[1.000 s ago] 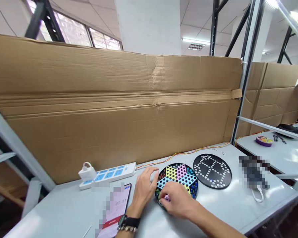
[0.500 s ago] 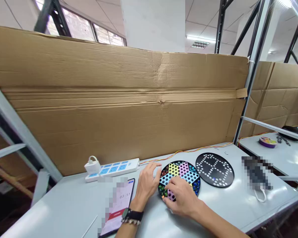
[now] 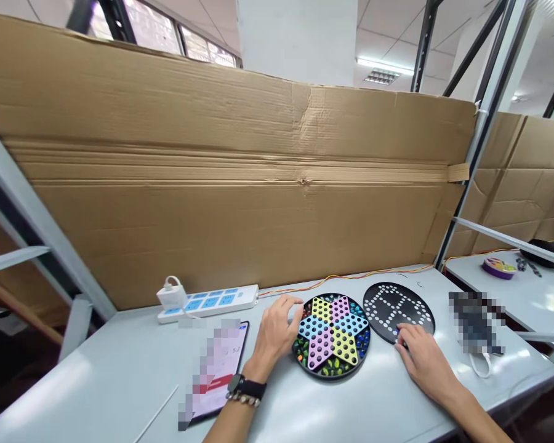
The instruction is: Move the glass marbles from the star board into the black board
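Observation:
A round Chinese checkers board (image 3: 331, 326) lies on the table, its star in yellow, pink and blue, with coloured marbles in the pockets around the rim. At the board's left edge rests my left hand (image 3: 277, 332), its thumb and fingers apart and nothing between them. To the right lies a round black disc (image 3: 383, 306) dotted with pale spots. Over its lower edge my right hand (image 3: 422, 360) has thumb and fingertips pinched at a small blue marble, which the fingers mostly hide.
A phone (image 3: 221, 375) showing a timer lies left of my left arm. Behind it are a power strip (image 3: 224, 303) and a white plug adapter (image 3: 172, 294). Cardboard (image 3: 240, 234) walls off the back. A blurred dark object (image 3: 477, 323) with a white cable lies at the right.
My right hand has moved right, from over the checkers board to the black disc's lower edge, uncovering the star. My left hand has stayed beside the board. The view has shifted slightly.

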Demonstrator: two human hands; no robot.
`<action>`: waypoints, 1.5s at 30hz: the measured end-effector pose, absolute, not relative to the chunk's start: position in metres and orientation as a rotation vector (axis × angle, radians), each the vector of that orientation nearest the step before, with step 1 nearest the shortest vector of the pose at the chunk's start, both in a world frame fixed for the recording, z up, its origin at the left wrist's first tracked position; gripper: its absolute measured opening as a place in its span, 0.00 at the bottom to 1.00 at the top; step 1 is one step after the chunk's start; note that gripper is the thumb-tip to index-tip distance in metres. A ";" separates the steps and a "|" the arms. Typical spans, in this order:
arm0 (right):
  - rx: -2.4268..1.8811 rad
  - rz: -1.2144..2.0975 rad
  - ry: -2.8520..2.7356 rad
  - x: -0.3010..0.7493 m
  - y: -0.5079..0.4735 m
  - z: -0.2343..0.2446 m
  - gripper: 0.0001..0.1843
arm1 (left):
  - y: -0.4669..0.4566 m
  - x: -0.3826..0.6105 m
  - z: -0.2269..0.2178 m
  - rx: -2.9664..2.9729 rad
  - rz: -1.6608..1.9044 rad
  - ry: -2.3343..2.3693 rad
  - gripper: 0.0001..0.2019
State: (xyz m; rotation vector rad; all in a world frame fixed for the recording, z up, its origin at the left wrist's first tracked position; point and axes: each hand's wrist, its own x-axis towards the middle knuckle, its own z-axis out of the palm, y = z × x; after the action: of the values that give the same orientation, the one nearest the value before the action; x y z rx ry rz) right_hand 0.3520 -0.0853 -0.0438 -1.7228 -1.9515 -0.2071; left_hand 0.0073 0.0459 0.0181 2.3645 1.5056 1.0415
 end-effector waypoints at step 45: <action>-1.653 0.423 -2.303 0.254 0.039 0.006 0.32 | 0.059 -0.008 -0.011 2.268 0.651 1.407 0.26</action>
State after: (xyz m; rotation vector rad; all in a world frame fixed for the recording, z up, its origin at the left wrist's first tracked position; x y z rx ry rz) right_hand 0.2540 0.0387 0.0058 -1.6532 -2.3034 0.4232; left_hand -0.0078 0.0587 -0.0114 2.2682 1.4067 0.6514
